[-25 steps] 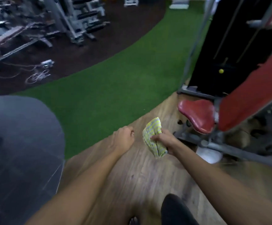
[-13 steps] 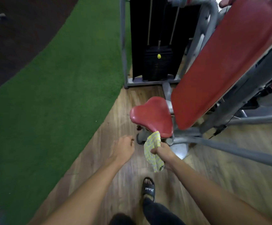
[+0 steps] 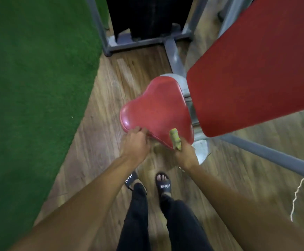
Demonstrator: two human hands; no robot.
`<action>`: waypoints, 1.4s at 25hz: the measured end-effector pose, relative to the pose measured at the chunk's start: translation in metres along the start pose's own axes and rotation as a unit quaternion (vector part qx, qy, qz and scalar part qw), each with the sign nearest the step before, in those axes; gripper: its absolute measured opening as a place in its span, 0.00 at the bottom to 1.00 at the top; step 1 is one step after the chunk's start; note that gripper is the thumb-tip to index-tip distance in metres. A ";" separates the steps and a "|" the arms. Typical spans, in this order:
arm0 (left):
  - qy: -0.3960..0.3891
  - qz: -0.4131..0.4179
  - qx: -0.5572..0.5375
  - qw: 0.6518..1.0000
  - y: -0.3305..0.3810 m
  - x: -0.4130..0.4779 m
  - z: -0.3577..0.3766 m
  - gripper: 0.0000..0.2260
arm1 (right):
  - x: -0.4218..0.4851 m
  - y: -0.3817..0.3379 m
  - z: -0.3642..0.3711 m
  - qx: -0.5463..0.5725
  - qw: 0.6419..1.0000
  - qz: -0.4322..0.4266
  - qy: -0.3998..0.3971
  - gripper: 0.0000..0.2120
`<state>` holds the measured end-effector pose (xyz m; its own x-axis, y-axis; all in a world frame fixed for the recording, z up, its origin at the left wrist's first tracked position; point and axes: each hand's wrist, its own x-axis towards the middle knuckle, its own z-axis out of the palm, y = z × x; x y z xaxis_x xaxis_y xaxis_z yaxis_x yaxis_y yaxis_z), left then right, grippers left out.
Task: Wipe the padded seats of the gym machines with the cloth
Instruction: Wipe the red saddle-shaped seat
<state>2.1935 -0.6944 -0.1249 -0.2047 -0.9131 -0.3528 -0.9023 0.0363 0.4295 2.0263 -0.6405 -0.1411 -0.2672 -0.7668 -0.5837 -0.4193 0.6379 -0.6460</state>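
A red padded seat [image 3: 156, 111] of a gym machine sits just ahead of me, low over the wooden floor. My left hand [image 3: 135, 144] rests its fingers on the seat's near left edge. My right hand [image 3: 184, 155] is closed on a bunched yellow-green checked cloth [image 3: 175, 138], whose top end lies against the seat's near right edge. A large red back pad [image 3: 256, 66] slopes up to the right of the seat.
The machine's grey steel frame [image 3: 267, 154] runs along the floor at the right, and its black weight stack [image 3: 147, 15] stands behind. Green turf [image 3: 29, 87] covers the floor at the left. My feet in black slides [image 3: 163, 185] stand on wood planks below the seat.
I have stepped up to the machine and my view has tipped downward. Both hands moved forward to the seat's near edge; the cloth now touches the seat.
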 end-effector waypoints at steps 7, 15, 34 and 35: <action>0.087 -0.019 0.094 0.992 -0.024 0.092 0.072 0.19 | 0.085 0.055 0.015 -0.210 0.957 -0.198 -0.011 0.34; 0.166 -0.064 0.188 0.966 -0.044 0.117 0.107 0.24 | 0.121 0.108 0.022 -0.404 0.817 -0.409 0.029 0.29; 0.169 -0.078 0.209 0.960 -0.049 0.130 0.099 0.23 | 0.289 -0.013 0.031 -0.362 0.886 -0.262 0.127 0.27; 0.170 -0.080 0.207 0.960 -0.049 0.131 0.098 0.23 | 0.294 -0.020 0.033 -0.364 0.886 -0.258 0.125 0.27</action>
<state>2.1741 -0.7759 -0.2732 0.0218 -0.9977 -0.0645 -0.9998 -0.0219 0.0002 1.9847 -0.8765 -0.3165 -0.0228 -0.9928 -0.1178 -0.9661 0.0522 -0.2529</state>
